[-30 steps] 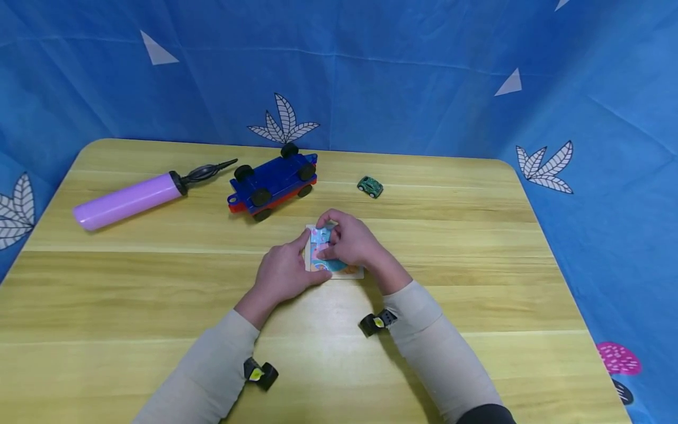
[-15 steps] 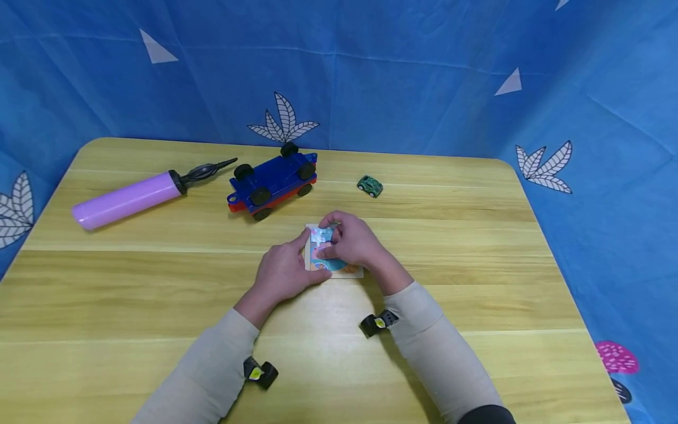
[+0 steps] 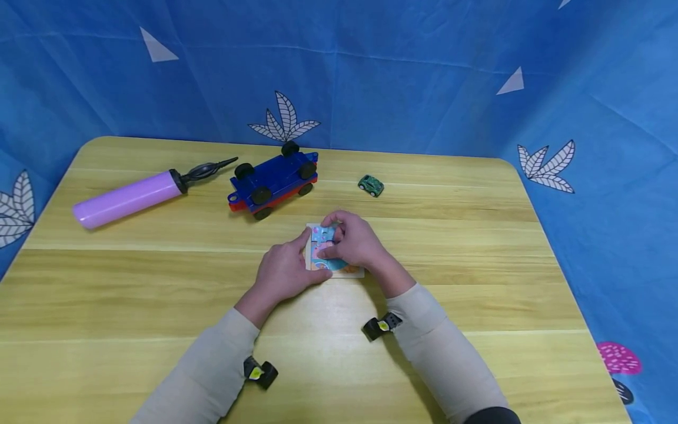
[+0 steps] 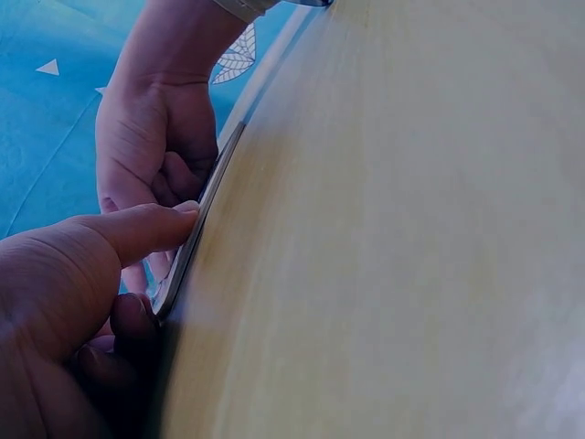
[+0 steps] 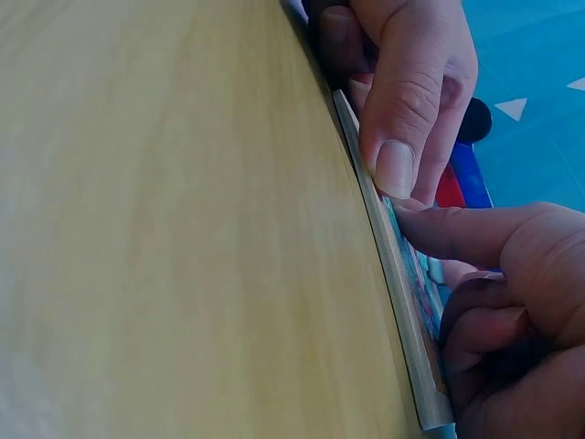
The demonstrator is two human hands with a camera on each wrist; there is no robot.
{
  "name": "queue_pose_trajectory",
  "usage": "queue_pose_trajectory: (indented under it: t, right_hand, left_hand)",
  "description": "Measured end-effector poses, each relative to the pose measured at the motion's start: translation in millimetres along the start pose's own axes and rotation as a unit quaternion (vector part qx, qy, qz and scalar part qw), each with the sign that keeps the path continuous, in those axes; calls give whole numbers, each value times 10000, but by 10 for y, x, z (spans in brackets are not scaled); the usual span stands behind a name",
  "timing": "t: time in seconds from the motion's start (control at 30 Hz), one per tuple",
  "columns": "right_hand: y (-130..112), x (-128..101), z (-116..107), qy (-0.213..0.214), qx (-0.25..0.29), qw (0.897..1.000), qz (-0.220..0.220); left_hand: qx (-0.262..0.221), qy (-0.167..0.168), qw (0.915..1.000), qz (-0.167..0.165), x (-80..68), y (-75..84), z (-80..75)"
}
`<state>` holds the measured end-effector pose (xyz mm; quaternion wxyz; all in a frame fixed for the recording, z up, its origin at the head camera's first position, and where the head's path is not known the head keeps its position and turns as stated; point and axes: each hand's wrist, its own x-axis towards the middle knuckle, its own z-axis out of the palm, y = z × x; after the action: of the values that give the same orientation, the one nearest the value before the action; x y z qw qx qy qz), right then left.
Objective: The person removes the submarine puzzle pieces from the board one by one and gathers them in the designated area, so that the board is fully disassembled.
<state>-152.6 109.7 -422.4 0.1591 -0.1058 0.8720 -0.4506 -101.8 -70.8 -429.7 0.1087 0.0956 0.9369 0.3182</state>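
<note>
A small jigsaw puzzle board [image 3: 309, 259] with a pale frame and a blue, pink and orange picture lies flat on the table. My left hand [image 3: 283, 271] grips its left side, thumb along the near edge and a finger at the far left corner. Over the picture, my right hand [image 3: 356, 240] pinches a light-blue puzzle piece [image 5: 435, 271] between thumb and fingers at the board's upper part. The hand covers most of that piece and the board's right side. From the left wrist, the board [image 4: 203, 215] shows only as a thin edge under my left thumb.
Beyond the hands, an overturned blue and red toy vehicle [image 3: 272, 179] lies with its wheels up. Left of it is a purple hand pump [image 3: 129, 199] with a black nozzle. A small green toy car [image 3: 371, 185] stands behind the right hand. Blue cloth [image 3: 424, 76] hangs behind the table.
My right hand's fingertips have shifted slightly to the right across the top of the puzzle, showing more of its upper left. The left hand and the board have stayed in place.
</note>
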Motion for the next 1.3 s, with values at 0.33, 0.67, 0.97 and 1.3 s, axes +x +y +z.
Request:
queue_pose_trajectory:
  t: [0.33, 0.67, 0.97, 1.3]
  right_hand:
    - [51, 6, -9, 35, 440, 9990, 55]
    - [80, -8, -5, 102, 730, 9971, -164]
    - [48, -22, -4, 313, 554, 9978, 208]
    - [44, -3, 7, 186, 785, 9963, 300]
  left_hand:
    - [74, -16, 10000, -64, 5, 10, 4]
    - [0, -10, 9999, -112, 1, 4, 2]
    - [17, -50, 9999, -119, 1, 6, 3]
    - [2, -39, 9999, -98, -5, 2, 4]
